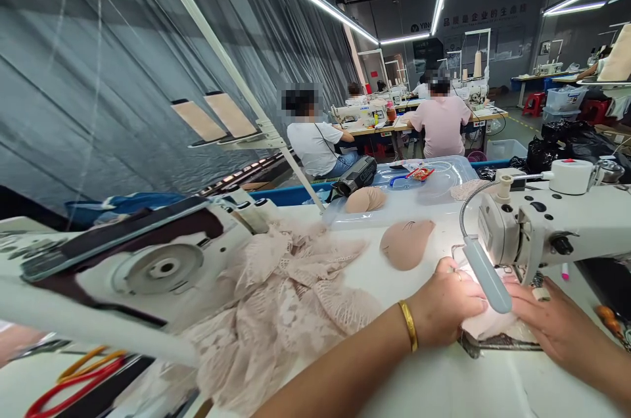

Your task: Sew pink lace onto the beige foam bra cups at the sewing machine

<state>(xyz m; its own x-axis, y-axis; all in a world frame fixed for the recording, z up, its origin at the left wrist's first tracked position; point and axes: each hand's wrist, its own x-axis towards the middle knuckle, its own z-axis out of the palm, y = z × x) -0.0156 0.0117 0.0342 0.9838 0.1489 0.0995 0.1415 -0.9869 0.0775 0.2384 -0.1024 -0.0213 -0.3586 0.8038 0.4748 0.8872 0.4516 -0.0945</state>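
Beneath the needle head of a white sewing machine (557, 221) lies a pale pink piece of fabric (486, 325), lit by a grey lamp (488, 275). My left hand (446, 303), below a gold bracelet (408, 326), is closed on the left edge of this fabric, with thumb and fingers bent. My right hand (552, 316) lies over the fabric's right side, fingers stretched out and partly hidden behind the lamp and machine. A beige moulded bra cup (407, 244) rests on the table just beyond my left hand. Pale pink lace (290, 300) is heaped to the left.
A clear plastic lid (434, 188) behind the machine carries stacked beige cups (365, 200) and blue-handled scissors (404, 178). Another machine (162, 267) and red-handled scissors (73, 385) are at left. Thread cones (214, 117) stand on a rack. Co-workers (440, 122) sit ahead.
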